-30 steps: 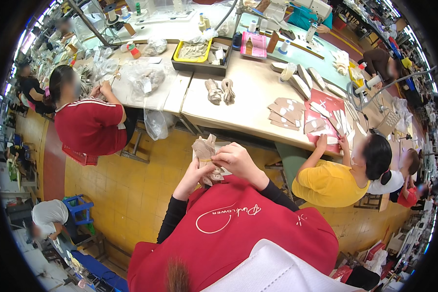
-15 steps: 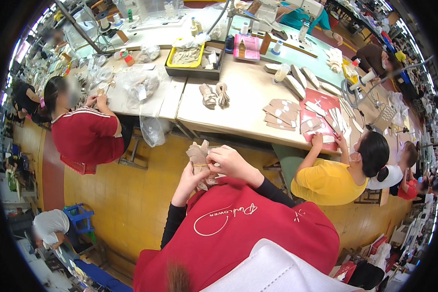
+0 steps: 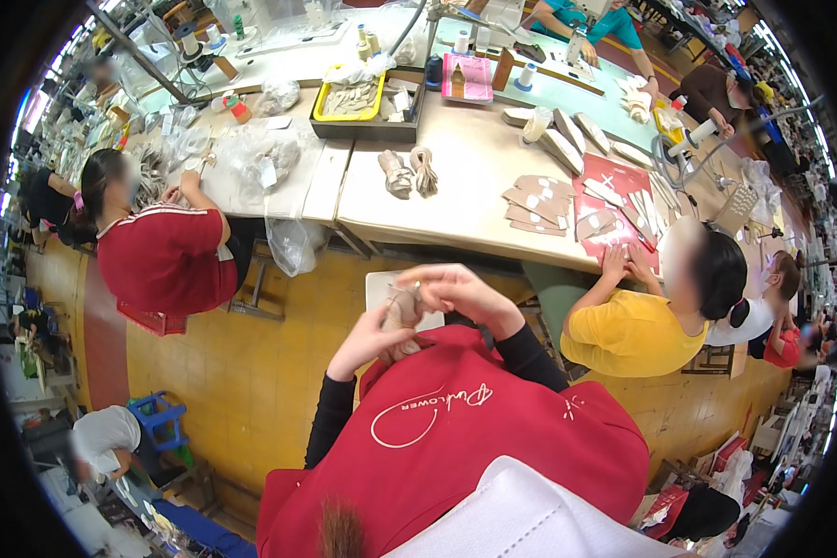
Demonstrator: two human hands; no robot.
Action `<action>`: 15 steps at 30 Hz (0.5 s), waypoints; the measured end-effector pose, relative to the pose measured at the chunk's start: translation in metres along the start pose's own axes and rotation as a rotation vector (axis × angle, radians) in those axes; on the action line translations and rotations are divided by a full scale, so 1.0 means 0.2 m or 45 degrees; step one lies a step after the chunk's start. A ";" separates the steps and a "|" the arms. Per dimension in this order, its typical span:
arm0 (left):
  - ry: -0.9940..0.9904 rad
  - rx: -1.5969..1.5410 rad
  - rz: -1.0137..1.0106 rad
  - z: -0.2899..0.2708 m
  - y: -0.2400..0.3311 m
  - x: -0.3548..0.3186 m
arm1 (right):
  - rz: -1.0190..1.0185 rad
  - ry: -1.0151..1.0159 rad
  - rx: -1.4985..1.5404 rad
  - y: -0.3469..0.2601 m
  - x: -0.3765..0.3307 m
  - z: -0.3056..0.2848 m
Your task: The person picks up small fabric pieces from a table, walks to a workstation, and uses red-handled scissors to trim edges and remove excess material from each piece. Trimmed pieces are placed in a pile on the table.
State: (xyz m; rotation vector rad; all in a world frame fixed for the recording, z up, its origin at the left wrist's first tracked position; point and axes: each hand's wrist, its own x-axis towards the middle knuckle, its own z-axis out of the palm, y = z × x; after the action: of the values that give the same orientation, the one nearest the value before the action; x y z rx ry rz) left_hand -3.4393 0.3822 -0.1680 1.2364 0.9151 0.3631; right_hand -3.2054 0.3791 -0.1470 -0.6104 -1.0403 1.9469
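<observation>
Beige bundle [image 3: 402, 312]: small, soft-looking, grey-beige, roughly upright, narrower than the hands about it. Held in front of the wearer's red top [image 3: 521, 446], off the near side of the table [image 3: 479, 177]. Detail slightly blurred; fingers cover much of it.

Left hand [image 3: 363, 342]: comes up from the lower left, black sleeve to the wrist, closed around the bundle's left and lower side. Right hand [image 3: 470, 296]: enters from the right, back of hand uppermost, fingers bent, tips at the bundle's upper right. Cannot tell whether these grip or only touch. Both forearms angle inward.

Directly behind the bundle, a white flat piece [image 3: 378, 291], partly hidden by both hands. Beyond, on the table: 2 tied beige bunches [image 3: 409, 173] side by side; farther back, a yellow tray [image 3: 347, 117] of pale pieces inside a black box [image 3: 361, 133]. To the right, fanned brown-beige pieces [image 3: 537, 205] beside a red sheet [image 3: 628, 177], where a co-worker in yellow [image 3: 632, 335] has 2 hands down. At left, a co-worker in red [image 3: 167, 256] faces the table, near a hanging clear bag [image 3: 293, 244].
</observation>
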 end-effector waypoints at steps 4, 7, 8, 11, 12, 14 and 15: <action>0.005 -0.170 0.033 -0.01 -0.01 -0.02 | -0.236 0.437 0.719 0.00 0.04 -0.12; 0.048 -0.576 0.021 -0.10 0.00 -0.03 | -0.373 0.475 0.956 0.02 0.05 -0.19; 0.012 -0.738 -0.009 -0.13 0.01 -0.03 | -0.384 0.336 0.906 0.03 0.04 -0.19; 0.097 -0.534 -0.115 -0.11 0.00 0.03 | -0.174 0.187 0.210 0.05 -0.03 -0.11; 0.155 -0.379 -0.196 -0.09 0.00 0.06 | -0.013 0.039 -0.140 0.04 -0.05 -0.09; 0.058 -0.031 -0.109 -0.01 -0.01 0.09 | -0.003 -0.131 -0.250 0.02 -0.04 -0.04; -0.056 -0.077 -0.066 0.03 -0.02 0.10 | -0.074 0.029 -0.024 0.00 -0.03 -0.04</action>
State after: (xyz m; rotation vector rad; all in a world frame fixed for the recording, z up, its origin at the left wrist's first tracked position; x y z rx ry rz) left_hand -3.4233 0.3911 -0.1785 1.1589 0.8902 0.3192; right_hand -3.1967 0.3769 -0.1516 -0.6049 -1.0519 1.8775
